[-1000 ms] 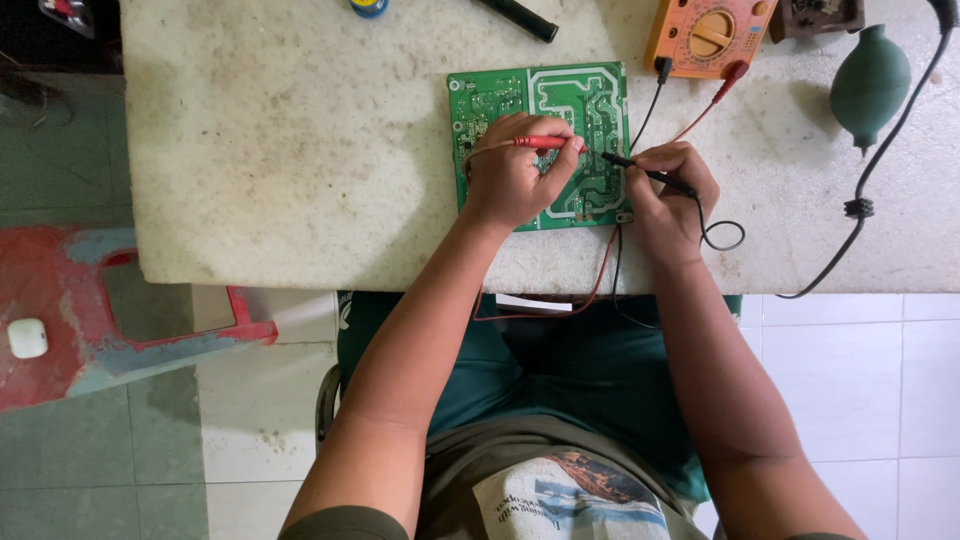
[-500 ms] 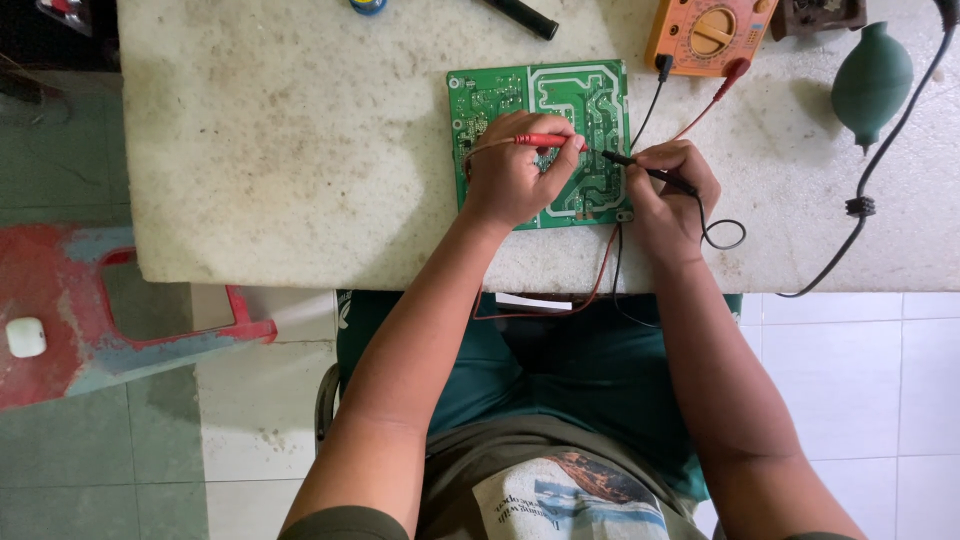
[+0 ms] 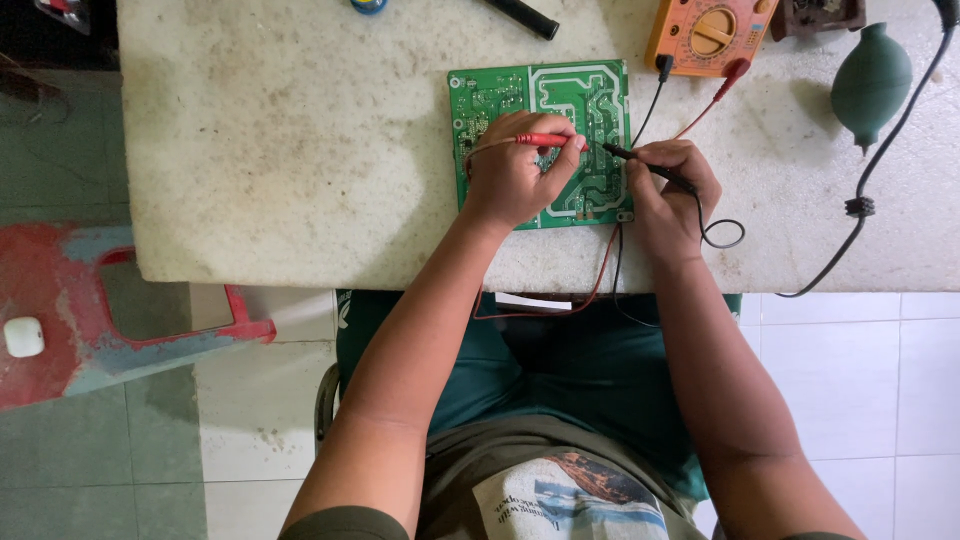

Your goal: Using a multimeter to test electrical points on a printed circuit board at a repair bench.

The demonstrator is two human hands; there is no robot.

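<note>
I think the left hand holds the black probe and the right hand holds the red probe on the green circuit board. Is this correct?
Not quite: the probe colours are swapped. In the head view the left hand holds the red probe, and the right hand holds the black probe. Both are on the green circuit board, as you said.

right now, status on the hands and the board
Left hand grips red probe, right hand grips black probe. Both tips on green circuit board. Leads trail to orange meter, nothing blocking.
</note>
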